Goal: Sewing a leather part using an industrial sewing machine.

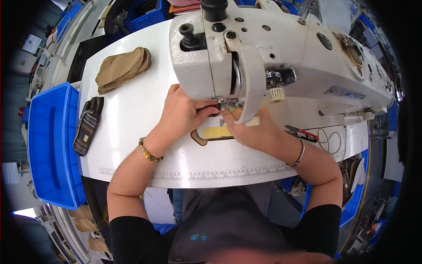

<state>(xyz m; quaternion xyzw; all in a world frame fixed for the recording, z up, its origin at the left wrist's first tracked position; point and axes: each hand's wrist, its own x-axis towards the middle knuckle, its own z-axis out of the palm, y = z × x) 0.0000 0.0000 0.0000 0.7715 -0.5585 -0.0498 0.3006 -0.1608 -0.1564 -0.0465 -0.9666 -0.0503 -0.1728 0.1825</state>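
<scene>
At the presser foot (pixel 227 104), the dark fabric piece (pixel 212 107) is pinched by the left hand (pixel 181 110), while the right hand's (pixel 252 129) grip cannot be told, and fingertips could be pierced if guided too close.

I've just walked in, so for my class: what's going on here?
A person is working at a white sewing machine. The left hand pinches dark fabric beside the presser foot; the right hand is close by, its grip partly hidden. A stack of brown pieces and a striped piece lie to the left, red-handled snips to the right.
</scene>
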